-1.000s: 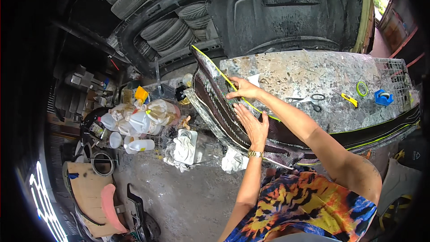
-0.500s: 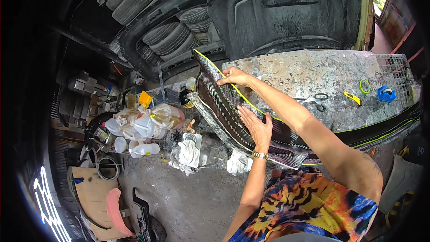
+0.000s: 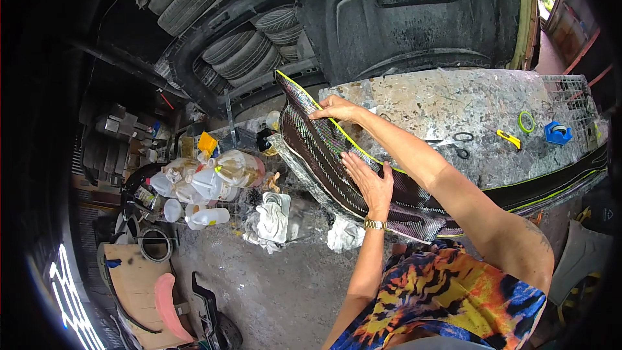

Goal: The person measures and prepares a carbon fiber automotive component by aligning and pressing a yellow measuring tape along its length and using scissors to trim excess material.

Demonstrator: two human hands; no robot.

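Note:
A long curved mould [image 3: 310, 178] lies along the table, lined with black woven carbon fibre cloth [image 3: 308, 133] whose upper edge carries a yellow-green strip. My left hand [image 3: 370, 185], with a watch at the wrist, rests flat on the cloth, fingers stretched out. Farther up, my right hand [image 3: 337, 110] reaches across and pinches the cloth's edge between thumb and fingers; the thumb lies on the inner face. The cloth stands up to a point beyond that hand. Another black stretch [image 3: 551, 189] with yellow-green edging runs on to the right, past my right arm.
On the table [image 3: 414, 107] lie scissors [image 3: 457, 144], a yellow cutter knife [image 3: 509, 139], a green tape ring [image 3: 526, 122] and a blue tape dispenser [image 3: 558, 133]. To the left stand several plastic jugs [image 3: 240, 168] and a tub with white rags [image 3: 275, 210]. A black hood-shaped panel [image 3: 414, 19] leans behind.
The view has shifted very slightly. Both hands keep their places on the cloth, with hardly any visible movement.

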